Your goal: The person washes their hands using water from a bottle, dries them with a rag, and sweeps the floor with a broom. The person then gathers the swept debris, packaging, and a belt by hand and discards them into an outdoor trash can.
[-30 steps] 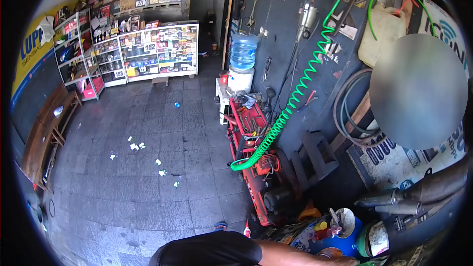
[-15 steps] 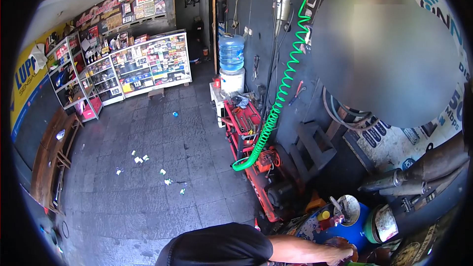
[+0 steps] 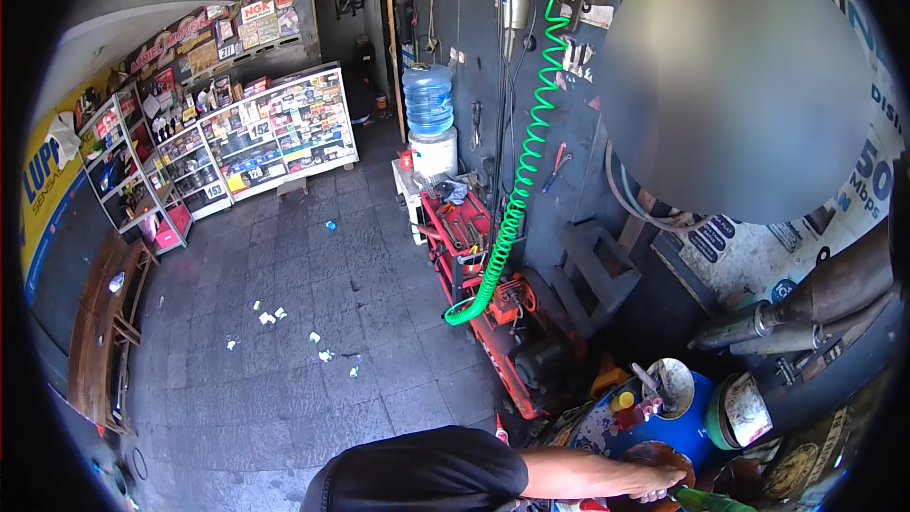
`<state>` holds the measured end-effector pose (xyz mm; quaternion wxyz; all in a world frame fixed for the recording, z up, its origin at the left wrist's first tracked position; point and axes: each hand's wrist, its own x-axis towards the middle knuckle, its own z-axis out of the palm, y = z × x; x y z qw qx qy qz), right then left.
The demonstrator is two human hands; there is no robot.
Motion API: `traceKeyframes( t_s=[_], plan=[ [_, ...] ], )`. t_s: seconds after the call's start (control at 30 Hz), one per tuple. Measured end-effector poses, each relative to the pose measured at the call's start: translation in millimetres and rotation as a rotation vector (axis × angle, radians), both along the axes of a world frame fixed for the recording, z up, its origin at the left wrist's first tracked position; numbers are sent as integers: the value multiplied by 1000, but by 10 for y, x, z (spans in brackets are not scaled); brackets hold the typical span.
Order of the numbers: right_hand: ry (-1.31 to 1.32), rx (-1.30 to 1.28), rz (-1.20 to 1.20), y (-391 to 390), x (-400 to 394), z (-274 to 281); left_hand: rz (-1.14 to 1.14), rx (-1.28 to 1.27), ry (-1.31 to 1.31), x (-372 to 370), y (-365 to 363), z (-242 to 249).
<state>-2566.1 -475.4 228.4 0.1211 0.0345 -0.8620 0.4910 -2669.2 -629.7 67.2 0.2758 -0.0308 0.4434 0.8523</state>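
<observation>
My left arm, in a black sleeve (image 3: 417,474), reaches across the bottom of the head view to the right. At its end my left hand (image 3: 652,481) is closed, with bent fingers at the neck of a green bottle (image 3: 711,501). The lower part of the bottle is cut off by the frame edge. Just behind the hand is a rusty brown round container (image 3: 659,455). A blue drum (image 3: 687,417) stands beyond it, carrying a yellow cap (image 3: 622,401) and a whitish round container (image 3: 675,387). My right hand is out of view.
A red tool cart (image 3: 464,228) and a green coiled hose (image 3: 512,218) are ahead. A red-and-white bottle (image 3: 500,429) stands near my sleeve. Exhaust pipes (image 3: 749,327) lie at the right. White scraps (image 3: 267,318) litter the floor. A wooden bench (image 3: 95,322) is at the left.
The view has shifted slightly. My left hand now sits a little higher in the frame, and more of the green bottle shows beside it.
</observation>
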Motion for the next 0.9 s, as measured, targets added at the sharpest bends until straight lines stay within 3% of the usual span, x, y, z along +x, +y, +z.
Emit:
traceKeyframes(
  t_s=[0.2,0.23,0.27,0.3,0.37,0.4,0.43,0.47,0.5,0.53,0.57,0.6,0.63,0.67,0.8,0.9],
  plan=[
    [65,-5,-9,-118,90,148,-30,203,-28,-122,188,-211],
    [80,-9,-12,-149,77,189,-32,300,31,-276,238,-446],
    [97,-10,-10,-178,57,209,-30,484,228,-584,327,-1012],
    [120,-7,-5,-216,51,222,-44,387,-202,-172,104,-208],
    [163,-30,6,-246,10,231,95,-93,-134,-21,10,135],
    [83,-265,-5,-260,30,133,-175,-56,0,143,-385,590],
    [21,-499,-45,-288,17,54,7,-523,-68,270,-233,856],
    [-57,-436,23,-249,42,220,27,-299,-79,20,-98,230],
    [-17,-443,-19,-336,105,295,222,-555,148,333,-201,956],
    [-78,-335,-91,-390,152,417,108,-493,35,284,-241,1056],
    [-34,-406,-59,-404,138,405,300,-437,201,236,-127,817],
    [56,-427,-32,-329,81,223,180,-115,-1,181,-144,714],
    [13,-358,-10,-376,135,403,241,249,-257,102,-41,504],
    [118,-372,83,-415,113,498,105,407,-401,89,-108,537],
    [34,-455,202,-245,114,322,27,494,-253,94,-201,593],
    [93,-466,114,-232,120,326,125,420,-374,111,-227,659]
  ],
)
